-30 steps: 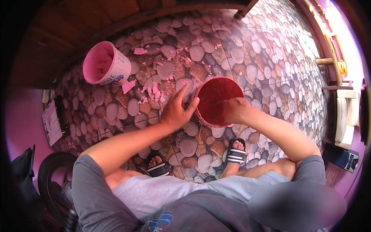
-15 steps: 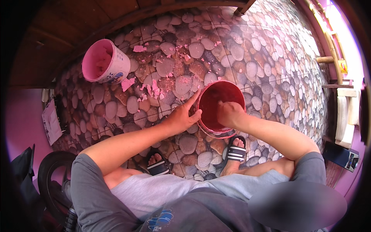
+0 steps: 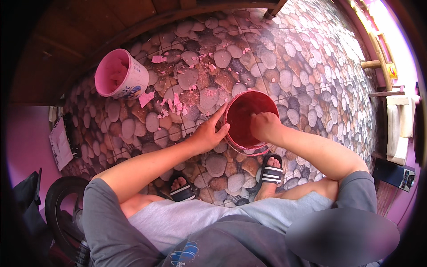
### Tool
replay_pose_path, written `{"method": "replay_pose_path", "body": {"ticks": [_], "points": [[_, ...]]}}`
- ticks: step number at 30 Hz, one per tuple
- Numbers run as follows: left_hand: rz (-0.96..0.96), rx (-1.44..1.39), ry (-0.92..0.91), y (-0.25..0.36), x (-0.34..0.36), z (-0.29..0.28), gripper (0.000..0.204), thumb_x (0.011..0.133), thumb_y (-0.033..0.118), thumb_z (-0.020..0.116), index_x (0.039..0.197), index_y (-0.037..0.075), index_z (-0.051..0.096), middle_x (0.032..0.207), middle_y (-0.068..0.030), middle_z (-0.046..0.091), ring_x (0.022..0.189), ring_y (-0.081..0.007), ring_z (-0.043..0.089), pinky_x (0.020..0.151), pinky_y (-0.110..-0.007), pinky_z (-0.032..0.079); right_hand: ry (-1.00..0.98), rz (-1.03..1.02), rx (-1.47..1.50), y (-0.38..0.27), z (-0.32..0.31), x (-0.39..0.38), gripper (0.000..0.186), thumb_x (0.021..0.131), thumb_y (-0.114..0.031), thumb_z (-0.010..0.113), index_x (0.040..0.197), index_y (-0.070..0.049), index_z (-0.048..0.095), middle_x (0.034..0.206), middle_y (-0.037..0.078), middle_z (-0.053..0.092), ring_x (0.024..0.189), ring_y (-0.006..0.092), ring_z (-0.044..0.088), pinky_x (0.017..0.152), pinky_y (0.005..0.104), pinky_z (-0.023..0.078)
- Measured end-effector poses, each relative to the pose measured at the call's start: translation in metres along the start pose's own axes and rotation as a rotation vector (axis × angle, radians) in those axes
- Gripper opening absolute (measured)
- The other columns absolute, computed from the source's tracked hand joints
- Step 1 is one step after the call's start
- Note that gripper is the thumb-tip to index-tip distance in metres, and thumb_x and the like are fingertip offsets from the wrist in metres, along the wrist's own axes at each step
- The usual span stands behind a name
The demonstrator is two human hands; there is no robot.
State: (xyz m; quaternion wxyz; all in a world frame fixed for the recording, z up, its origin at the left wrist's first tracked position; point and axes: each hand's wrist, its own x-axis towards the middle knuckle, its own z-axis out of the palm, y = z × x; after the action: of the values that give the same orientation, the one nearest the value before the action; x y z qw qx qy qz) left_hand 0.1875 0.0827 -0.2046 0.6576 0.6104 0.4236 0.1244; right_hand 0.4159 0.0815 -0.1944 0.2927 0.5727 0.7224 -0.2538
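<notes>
head view: red bucket [image 3: 247,116] sits on pebble-pattern floor [image 3: 311,66] just ahead of my sandals | left hand [image 3: 208,133] fingers spread wide, bracing its outer wall | right hand [image 3: 265,126] curled over near rim, fingers closed on it | advice: I'd keep left palm firm so the bucket stays level | pink-stained bucket [image 3: 120,74] well apart, upper left

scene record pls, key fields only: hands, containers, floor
left hand: open, fingers spread against outer wall of red bucket
right hand: inside the red bucket, closed into a fist
second container: pink-stained white bucket, upper left, apart from both hands
floor: pebble-pattern, pink flakes scattered between buckets
feet: black striped sandals
</notes>
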Motion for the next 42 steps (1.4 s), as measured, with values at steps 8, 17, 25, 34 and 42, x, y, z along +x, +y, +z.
{"method": "replay_pose_path", "body": {"ticks": [8, 17, 25, 34, 42], "points": [[0.015, -0.119, 0.119, -0.016, -0.005, 0.024, 0.075, 0.1, 0.02, 0.058, 0.158, 0.013, 0.012, 0.142, -0.0152, 0.048, 0.095, -0.0123, 0.058, 0.078, -0.027, 0.051, 0.067, -0.243, -0.166, 0.023, 0.011, 0.006, 0.029, 0.09, -0.015, 0.046, 0.098, -0.001, 0.07, 0.095, 0.019, 0.072, 0.09, 0.0321, 0.072, 0.077, 0.039, 0.057], [0.096, -0.143, 0.072, -0.026, 0.003, 0.029, 0.074, 0.1, 0.016, 0.057, 0.158, 0.012, 0.009, 0.137, -0.0168, 0.05, 0.111, -0.0158, 0.059, 0.088, -0.029, 0.054, 0.024, -0.09, -0.059, -0.007, 0.01, -0.024, 0.03, 0.088, -0.014, 0.048, 0.107, 0.003, 0.064, 0.097, 0.022, 0.072, 0.09, 0.0317, 0.072, 0.078, 0.0391, 0.056], [0.07, -0.149, 0.039, -0.018, 0.001, 0.025, 0.075, 0.1, 0.018, 0.058, 0.158, 0.012, 0.009, 0.135, -0.0165, 0.051, 0.106, -0.0152, 0.06, 0.086, -0.029, 0.054, -0.007, -0.039, 0.079, -0.008, 0.016, -0.018, 0.025, 0.087, -0.013, 0.052, 0.101, 0.002, 0.067, 0.101, 0.022, 0.071, 0.094, 0.0312, 0.071, 0.079, 0.04, 0.056], [0.005, -0.126, 0.032, -0.012, 0.0, 0.02, 0.076, 0.099, 0.022, 0.06, 0.157, 0.012, 0.011, 0.127, -0.0152, 0.056, 0.103, -0.0144, 0.06, 0.085, -0.029, 0.053, -0.04, -0.163, -0.146, -0.004, -0.008, -0.012, 0.026, 0.091, -0.015, 0.05, 0.104, -0.003, 0.069, 0.1, 0.016, 0.072, 0.095, 0.0288, 0.071, 0.075, 0.039, 0.057], [0.086, -0.129, 0.064, -0.019, 0.001, 0.023, 0.075, 0.1, 0.021, 0.058, 0.158, 0.013, 0.011, 0.121, -0.0135, 0.058, 0.099, -0.0131, 0.061, 0.083, -0.029, 0.053, -0.062, -0.153, -0.143, -0.001, -0.004, -0.028, 0.038, 0.091, -0.014, 0.048, 0.124, 0.003, 0.057, 0.1, 0.017, 0.072, 0.094, 0.0296, 0.071, 0.079, 0.0404, 0.055]]}}
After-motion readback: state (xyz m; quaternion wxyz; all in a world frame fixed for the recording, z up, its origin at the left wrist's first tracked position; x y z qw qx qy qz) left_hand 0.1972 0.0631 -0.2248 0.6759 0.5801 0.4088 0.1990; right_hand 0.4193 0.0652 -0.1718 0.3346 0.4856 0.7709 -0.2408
